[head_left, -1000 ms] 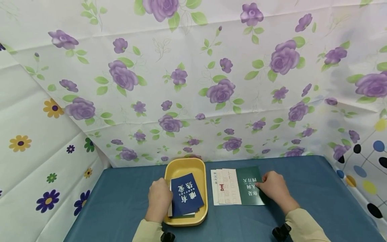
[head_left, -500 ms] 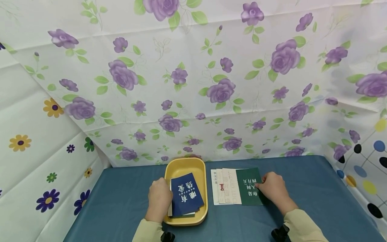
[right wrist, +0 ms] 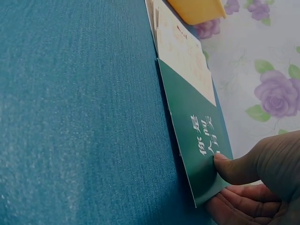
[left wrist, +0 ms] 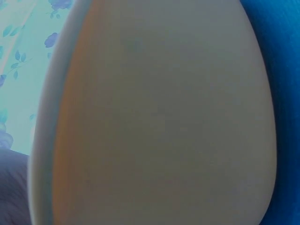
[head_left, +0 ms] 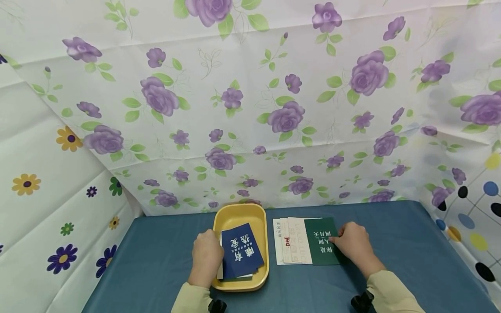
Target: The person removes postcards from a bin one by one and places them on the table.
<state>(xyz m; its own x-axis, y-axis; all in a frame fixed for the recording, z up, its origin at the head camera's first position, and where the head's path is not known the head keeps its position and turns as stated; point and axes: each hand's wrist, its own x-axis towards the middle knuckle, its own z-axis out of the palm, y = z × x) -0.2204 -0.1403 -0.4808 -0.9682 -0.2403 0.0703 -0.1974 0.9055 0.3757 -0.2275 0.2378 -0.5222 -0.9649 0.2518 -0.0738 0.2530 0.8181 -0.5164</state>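
In the head view my left hand holds the left rim of a yellow plastic tray, its fingertips hidden. That tray's wall fills most of the left wrist view. Inside it lies a small pile of cards, topped by a dark blue card with white characters. My right hand pinches the right end of a dark green card with white characters. The right wrist view shows the thumb on top of the green card and the fingers below. Cream cards are fanned out from its left side.
A blue cloth covers the table. Floral sheeting rises behind it, with a daisy-patterned sheet at left and a dotted one at right. Dark wrist cameras sit at both cuffs.
The green card and the right thumb have shifted very slightly left over the cream cards. My left hand and the tray stay where they were.
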